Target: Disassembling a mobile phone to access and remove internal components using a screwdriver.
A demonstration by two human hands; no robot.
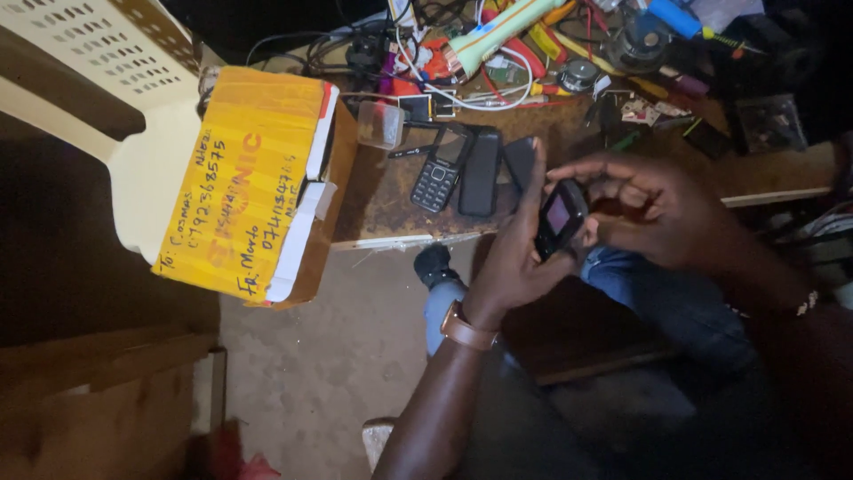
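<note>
Holding a small black phone (560, 218) above the workbench edge (400, 238), our left hand (515, 258) grips its body while our right hand (644, 209) pinches its top; inspection seems underway, likely needing careful prying next.

The left hand (515, 253) and the right hand (644, 209) together hold a small black phone (560, 218), screen up, just off the near edge of the table (382, 200). On the table lie a keypad phone (437, 169) and two dark phone backs (481, 173), with tangled wires and tools (533, 53) behind. A yellow cardboard box (249, 178) stands at the table's left end.
</note>
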